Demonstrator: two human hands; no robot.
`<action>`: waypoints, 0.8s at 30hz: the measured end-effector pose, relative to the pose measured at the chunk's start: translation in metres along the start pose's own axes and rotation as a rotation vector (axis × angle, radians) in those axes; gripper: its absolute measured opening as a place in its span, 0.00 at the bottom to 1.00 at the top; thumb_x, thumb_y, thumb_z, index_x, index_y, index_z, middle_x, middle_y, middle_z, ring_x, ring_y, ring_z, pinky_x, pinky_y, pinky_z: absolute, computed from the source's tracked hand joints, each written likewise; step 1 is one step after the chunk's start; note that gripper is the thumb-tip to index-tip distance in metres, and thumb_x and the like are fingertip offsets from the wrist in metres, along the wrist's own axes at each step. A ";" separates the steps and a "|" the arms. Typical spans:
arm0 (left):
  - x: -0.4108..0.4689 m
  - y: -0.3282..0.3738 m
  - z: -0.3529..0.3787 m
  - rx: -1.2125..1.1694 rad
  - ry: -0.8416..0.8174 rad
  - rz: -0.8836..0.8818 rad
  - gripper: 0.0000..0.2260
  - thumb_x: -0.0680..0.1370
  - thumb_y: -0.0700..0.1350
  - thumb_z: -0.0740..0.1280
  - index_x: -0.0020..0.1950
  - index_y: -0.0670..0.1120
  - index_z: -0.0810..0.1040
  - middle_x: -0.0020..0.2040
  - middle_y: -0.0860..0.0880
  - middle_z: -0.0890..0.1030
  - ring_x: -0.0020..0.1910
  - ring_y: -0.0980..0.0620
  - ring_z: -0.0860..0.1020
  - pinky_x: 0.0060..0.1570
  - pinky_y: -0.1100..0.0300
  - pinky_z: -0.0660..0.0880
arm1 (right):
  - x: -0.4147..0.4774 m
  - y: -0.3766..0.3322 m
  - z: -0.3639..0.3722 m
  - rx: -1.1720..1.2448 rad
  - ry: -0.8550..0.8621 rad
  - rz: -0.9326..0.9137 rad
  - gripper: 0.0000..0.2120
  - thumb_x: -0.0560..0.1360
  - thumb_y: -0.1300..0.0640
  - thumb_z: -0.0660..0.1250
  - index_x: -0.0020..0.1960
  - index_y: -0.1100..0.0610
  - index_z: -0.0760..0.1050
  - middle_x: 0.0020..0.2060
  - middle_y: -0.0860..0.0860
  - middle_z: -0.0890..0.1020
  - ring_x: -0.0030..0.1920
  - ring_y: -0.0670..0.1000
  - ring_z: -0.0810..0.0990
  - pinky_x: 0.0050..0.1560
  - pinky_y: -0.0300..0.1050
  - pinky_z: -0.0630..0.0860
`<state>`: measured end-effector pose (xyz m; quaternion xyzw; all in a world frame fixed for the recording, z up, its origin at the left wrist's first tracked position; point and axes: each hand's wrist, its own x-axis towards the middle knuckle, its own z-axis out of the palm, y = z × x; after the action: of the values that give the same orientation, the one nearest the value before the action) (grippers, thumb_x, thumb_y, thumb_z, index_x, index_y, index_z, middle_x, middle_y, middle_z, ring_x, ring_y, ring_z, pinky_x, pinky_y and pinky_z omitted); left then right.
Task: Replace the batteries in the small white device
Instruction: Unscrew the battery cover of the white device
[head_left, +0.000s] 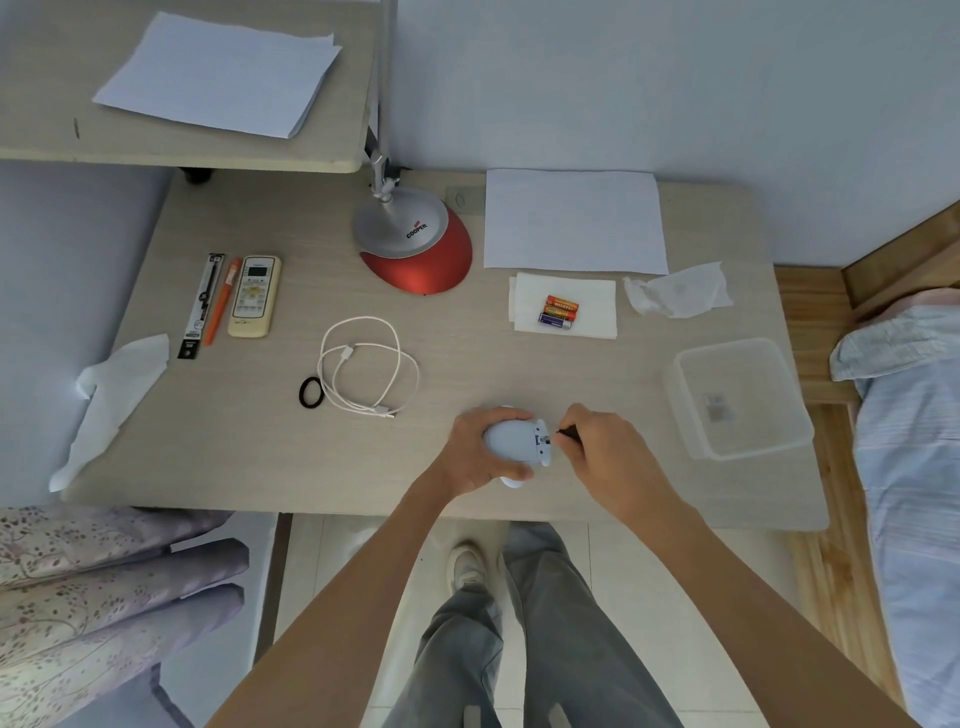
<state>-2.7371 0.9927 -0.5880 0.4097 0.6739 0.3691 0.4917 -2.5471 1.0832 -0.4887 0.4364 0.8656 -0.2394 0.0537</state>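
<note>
Left grip (475, 449) curls round the small white device (511, 441), steadying it while the right grip (608, 457) alongside pinches a dark tool (569, 430) against it.

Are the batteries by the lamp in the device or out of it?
Out: three batteries lie side by side on a tissue, apart from the device the left hand grips.

Bare forearms (363, 571) — loose grey trousers (561, 634), pale sneaker (467, 569).
</note>
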 end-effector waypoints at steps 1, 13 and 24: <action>0.000 0.000 0.000 -0.010 -0.002 -0.006 0.33 0.60 0.42 0.88 0.63 0.57 0.85 0.61 0.58 0.81 0.60 0.54 0.80 0.54 0.59 0.82 | 0.001 0.001 0.001 -0.015 0.029 0.023 0.13 0.85 0.48 0.65 0.51 0.58 0.78 0.38 0.53 0.82 0.38 0.57 0.80 0.40 0.56 0.80; 0.001 0.000 -0.002 -0.002 -0.021 -0.005 0.33 0.61 0.42 0.88 0.64 0.57 0.85 0.62 0.59 0.80 0.61 0.56 0.79 0.56 0.58 0.81 | 0.009 0.018 0.001 0.196 -0.021 -0.026 0.05 0.81 0.54 0.73 0.53 0.55 0.80 0.43 0.48 0.85 0.43 0.50 0.83 0.47 0.54 0.82; 0.001 0.003 -0.003 -0.013 -0.022 -0.003 0.32 0.62 0.42 0.88 0.64 0.57 0.85 0.61 0.57 0.82 0.59 0.57 0.80 0.55 0.57 0.82 | 0.008 0.020 0.005 0.287 -0.028 -0.018 0.06 0.82 0.56 0.71 0.56 0.55 0.75 0.44 0.48 0.84 0.38 0.45 0.80 0.42 0.46 0.77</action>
<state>-2.7391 0.9942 -0.5849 0.4094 0.6666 0.3682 0.5025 -2.5366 1.0973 -0.5027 0.4286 0.8255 -0.3672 0.0008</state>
